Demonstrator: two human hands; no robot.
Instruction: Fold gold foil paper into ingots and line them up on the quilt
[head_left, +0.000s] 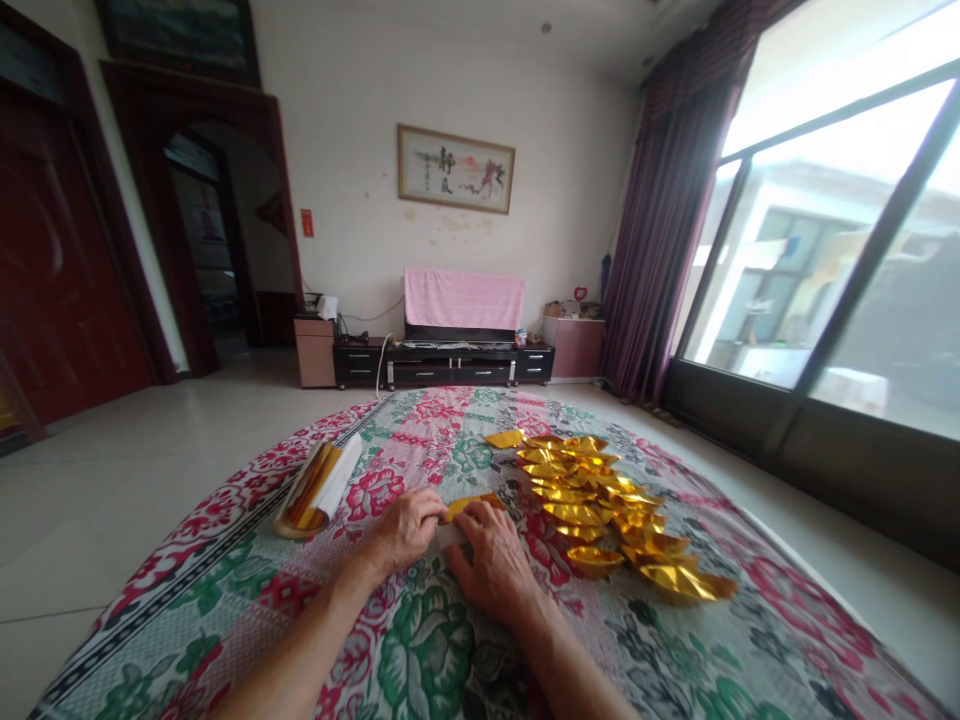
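Paper [466, 503], shiny gold, lies on the desk [424, 655], left of the folded gold pieces [592, 514]. Through the remote head view, I see my left hand [405, 528] with its grip pinching the left edge; my right hand [491, 555] lies over it, whether clenched I cannot tell. I expect light, slick, easily torn stuff, so I'd hold the edges, pressing softly.

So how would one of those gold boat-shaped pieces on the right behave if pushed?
The gold piece looks thin-edged, so probably light and easily shifted. Its creased sides would likely crumple under firm pressure. The shiny surface suggests some slipperiness.
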